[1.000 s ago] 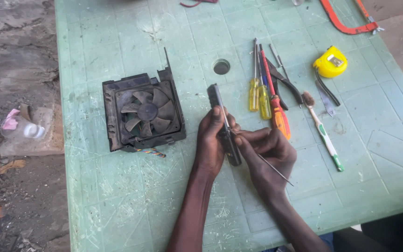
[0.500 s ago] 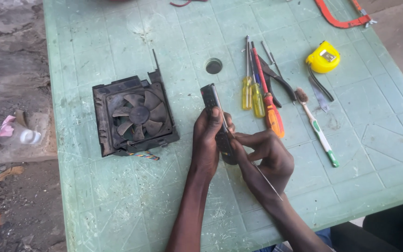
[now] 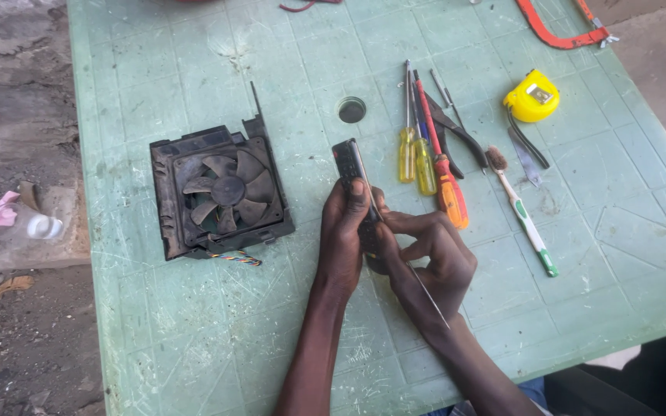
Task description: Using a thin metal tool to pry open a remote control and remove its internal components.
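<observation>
- Here, the left hand [image 3: 346,231] has its grip closed around a slim black remote-like device [image 3: 351,173], holding it just above the middle of the pale green desk [image 3: 194,69], its far end pointing toward the far edge.
- The right hand [image 3: 433,258] is clenched on a thin metal rod [image 3: 425,296], pinched between thumb and fingers; the rod's tip meets the device where the two hands touch, and its free end slants back toward the near edge.
- A black fan in a square frame [image 3: 221,192] lies flat toward the left edge of the desk, just beside the left hand, with a short bundle of coloured wires [image 3: 239,259] sticking out on its near side.
- A round hole [image 3: 351,109] is in the desk just beyond the device.
- Two yellow-handled screwdrivers [image 3: 415,150] and an orange-handled screwdriver [image 3: 445,173] lie side by side just right of the device, running toward the far edge, with black pliers [image 3: 456,131] next to them.
- A toothbrush with a white and green handle [image 3: 522,216] lies farther right, angled toward the near right corner.
- A yellow tape measure [image 3: 532,96] sits toward the right edge, a dark strap trailing from it.
- A red-framed saw [image 3: 560,35] lies at the far right corner.
- Dirt ground with litter [image 3: 17,223] shows beyond the left edge.
</observation>
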